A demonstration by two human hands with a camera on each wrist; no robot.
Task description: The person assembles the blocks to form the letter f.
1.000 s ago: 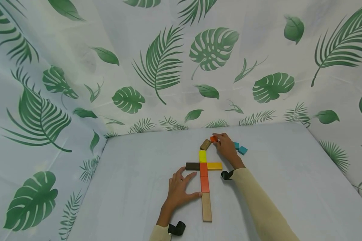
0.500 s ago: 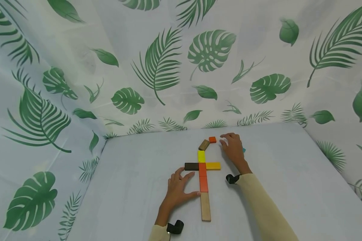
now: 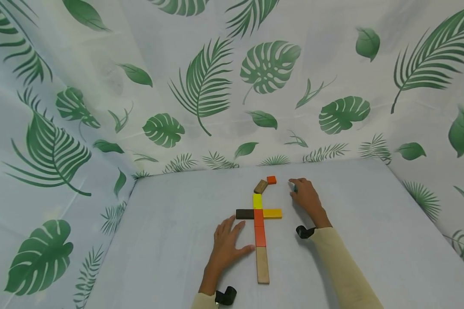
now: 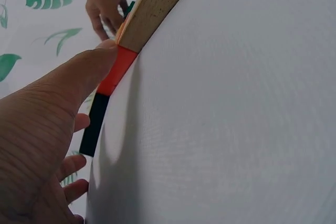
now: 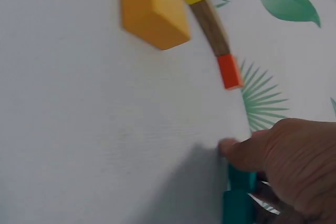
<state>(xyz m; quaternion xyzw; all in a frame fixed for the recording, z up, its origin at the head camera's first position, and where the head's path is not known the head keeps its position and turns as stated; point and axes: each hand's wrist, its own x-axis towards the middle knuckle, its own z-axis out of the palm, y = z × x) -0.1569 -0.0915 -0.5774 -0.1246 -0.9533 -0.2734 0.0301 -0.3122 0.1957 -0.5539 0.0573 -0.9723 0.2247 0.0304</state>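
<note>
In the head view, flat blocks lie in a cross-like line. A plain wooden block (image 3: 262, 265) is at the near end, then two red-orange blocks (image 3: 259, 236), a yellow block (image 3: 257, 201), a brown block (image 3: 261, 186) and a small orange block (image 3: 271, 180). A dark block (image 3: 245, 214) and an amber block (image 3: 272, 213) form the arms. My left hand (image 3: 226, 244) spreads its fingers, thumb at the wooden-red joint, index beside the dark block. My right hand (image 3: 309, 197) pinches a teal block (image 5: 241, 179); a second teal block (image 5: 238, 207) sits beside it, largely hidden.
A white surface (image 3: 158, 240) bears the blocks. Behind and at the sides hangs a white cloth with green leaf prints (image 3: 270, 64). Both wrists carry small black cameras (image 3: 304, 232).
My right hand has let go of the small orange block, moved right and closed its fingers at a teal block. The left hand has stayed in place.
</note>
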